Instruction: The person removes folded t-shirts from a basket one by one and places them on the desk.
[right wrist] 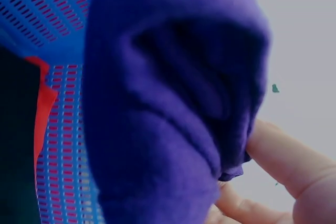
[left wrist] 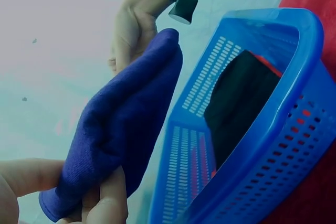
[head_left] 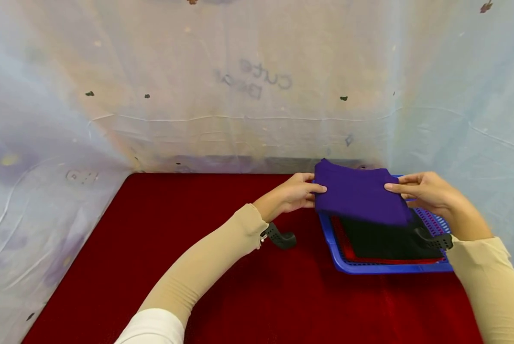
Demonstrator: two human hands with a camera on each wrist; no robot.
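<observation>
A folded purple cloth (head_left: 357, 196) hangs just above a blue plastic basket (head_left: 383, 267) at the right of the red table. My left hand (head_left: 297, 193) pinches its left edge and my right hand (head_left: 416, 191) pinches its right edge. In the left wrist view the purple cloth (left wrist: 121, 124) runs from my left fingers (left wrist: 107, 200) up to the other hand (left wrist: 131, 32), beside the blue basket (left wrist: 294, 124). The right wrist view is filled by the purple cloth (right wrist: 168, 98) with my fingers (right wrist: 286, 156) under its edge. A black cloth (head_left: 386, 241) lies on a red cloth (head_left: 347, 248) inside the basket.
A red cloth-covered table (head_left: 188, 229) stretches to the left and front. A pale printed sheet (head_left: 239, 95) walls in the back and both sides. The basket sits near the right wall.
</observation>
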